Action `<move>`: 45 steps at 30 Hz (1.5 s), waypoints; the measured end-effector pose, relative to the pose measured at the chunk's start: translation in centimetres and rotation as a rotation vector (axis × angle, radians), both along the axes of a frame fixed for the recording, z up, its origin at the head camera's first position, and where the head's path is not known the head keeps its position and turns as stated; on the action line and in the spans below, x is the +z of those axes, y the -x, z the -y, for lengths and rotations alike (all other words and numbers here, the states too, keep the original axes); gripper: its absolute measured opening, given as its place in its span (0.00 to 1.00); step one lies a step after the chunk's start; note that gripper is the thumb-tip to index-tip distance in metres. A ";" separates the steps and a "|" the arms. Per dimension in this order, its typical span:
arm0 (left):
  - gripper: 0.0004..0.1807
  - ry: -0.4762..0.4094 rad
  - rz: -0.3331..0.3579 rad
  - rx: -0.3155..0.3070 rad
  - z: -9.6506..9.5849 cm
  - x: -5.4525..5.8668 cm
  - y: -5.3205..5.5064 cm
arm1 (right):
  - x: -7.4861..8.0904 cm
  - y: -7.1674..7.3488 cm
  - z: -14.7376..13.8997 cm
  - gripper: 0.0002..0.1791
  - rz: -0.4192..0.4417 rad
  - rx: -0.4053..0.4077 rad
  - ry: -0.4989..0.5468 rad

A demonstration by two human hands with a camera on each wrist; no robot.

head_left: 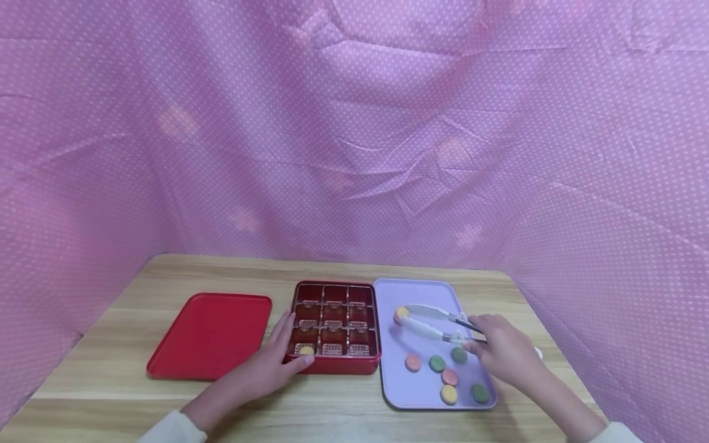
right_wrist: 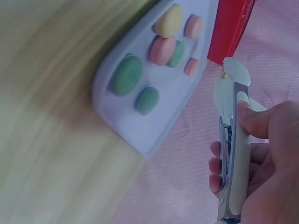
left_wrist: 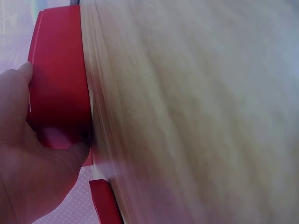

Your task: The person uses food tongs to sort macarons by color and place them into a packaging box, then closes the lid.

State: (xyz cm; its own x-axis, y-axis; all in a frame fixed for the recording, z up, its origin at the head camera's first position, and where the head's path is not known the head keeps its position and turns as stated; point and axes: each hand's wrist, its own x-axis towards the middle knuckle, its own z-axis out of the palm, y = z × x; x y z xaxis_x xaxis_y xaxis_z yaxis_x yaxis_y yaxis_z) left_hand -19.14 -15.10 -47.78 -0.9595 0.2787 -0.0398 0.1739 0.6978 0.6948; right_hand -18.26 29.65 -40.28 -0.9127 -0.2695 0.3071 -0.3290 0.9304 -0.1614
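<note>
Above the lilac tray (head_left: 397, 389), the right hand (head_left: 503, 349) curls round white-tipped tongs (head_left: 423, 328), which pinch a yellow macaron (head_left: 402, 312) over the tray's far left part — a pink macaron (head_left: 396, 320) shows just beneath it. Nearer the front lie two more pink macarons (head_left: 412, 363), three green macarons (head_left: 479, 393) and a second yellow macaron (head_left: 448, 395). The left hand (head_left: 274, 360), thumb spread from straight fingers, rests against the near left corner of the red box (head_left: 346, 367), just beside the tray; its near left compartment holds a third yellow macaron (head_left: 306, 351). Farther left — flat on the counter (head_left: 321, 409) — lies a red lid (head_left: 213, 335), and dotted cloth (head_left: 354, 154) hangs behind.
</note>
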 end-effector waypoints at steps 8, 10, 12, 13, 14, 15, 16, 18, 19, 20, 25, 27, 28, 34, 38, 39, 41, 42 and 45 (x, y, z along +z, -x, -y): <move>0.57 -0.001 -0.007 0.000 -0.1 0.0 -0.1 | 0.9 0.3 1.5 0.28 -0.026 0.039 0.035; 0.57 -0.006 -0.007 -0.001 -0.1 0.0 -0.1 | 1.2 0.3 2.1 0.28 -0.024 0.051 0.043; 0.57 -0.010 -0.007 -0.003 -0.1 0.1 -0.2 | 1.4 0.4 2.6 0.29 -0.025 0.054 0.043; 0.57 -0.009 -0.008 -0.003 -0.1 0.1 -0.2 | 1.5 0.4 2.8 0.28 -0.026 0.057 0.043; 0.57 -0.011 -0.009 -0.003 -0.1 0.1 -0.2 | 1.6 0.4 3.1 0.28 -0.027 0.057 0.044; 0.57 -0.012 -0.009 -0.003 -0.1 0.2 -0.2 | 1.7 0.5 3.4 0.28 -0.029 0.058 0.043; 0.57 -0.015 -0.010 -0.003 -0.1 0.2 -0.2 | 1.7 0.6 3.6 0.28 -0.030 0.058 0.042; 0.57 -0.017 -0.010 -0.002 -0.1 0.2 -0.2 | 1.8 0.7 4.1 0.28 -0.024 0.059 0.041; 0.57 -0.019 -0.013 -0.001 -0.1 0.3 -0.2 | 1.8 0.8 4.4 0.28 -0.020 0.060 0.041; 0.57 -0.021 -0.014 0.000 -0.1 0.3 -0.2 | 1.8 0.9 4.7 0.29 -0.016 0.063 0.041; 0.57 -0.023 -0.024 -0.005 -0.2 0.2 -0.3 | 1.7 1.3 5.8 0.28 -0.029 0.091 0.044; 0.57 -0.022 -0.025 -0.008 -0.2 0.1 -0.3 | 1.6 1.4 6.4 0.28 -0.039 0.103 0.040; 0.56 -0.022 -0.027 -0.009 -0.2 0.1 -0.3 | 1.6 1.5 6.6 0.28 -0.038 0.107 0.037; 0.56 -0.022 -0.018 -0.006 -0.2 0.0 -0.2 | 1.5 2.0 8.5 0.29 -0.055 0.132 0.025; 0.57 -0.017 -0.013 0.007 -0.2 0.0 -0.2 | 1.3 2.5 10.0 0.27 -0.069 0.156 0.025; 0.57 -0.019 -0.012 0.008 -0.2 0.0 -0.2 | 1.3 2.6 10.4 0.27 -0.061 0.159 0.026; 0.57 -0.016 -0.016 0.006 -0.3 0.0 -0.2 | 1.2 2.7 11.2 0.26 -0.041 0.162 0.030; 0.57 -0.016 -0.017 0.003 -0.3 0.0 -0.2 | 1.1 2.8 11.5 0.26 -0.027 0.164 0.030; 0.57 -0.018 -0.021 0.001 -0.3 0.0 -0.3 | 1.0 3.0 12.3 0.24 -0.007 0.176 0.027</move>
State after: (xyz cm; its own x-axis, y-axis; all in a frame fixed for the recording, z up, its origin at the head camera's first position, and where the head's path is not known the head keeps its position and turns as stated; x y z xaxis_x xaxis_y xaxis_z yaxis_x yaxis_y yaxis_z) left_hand -18.87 -14.82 -47.76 -0.9603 0.2785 -0.0149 0.1877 0.6851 0.7038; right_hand -21.24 17.31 -39.29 -0.8501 -0.4167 0.3221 -0.4876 0.8538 -0.1825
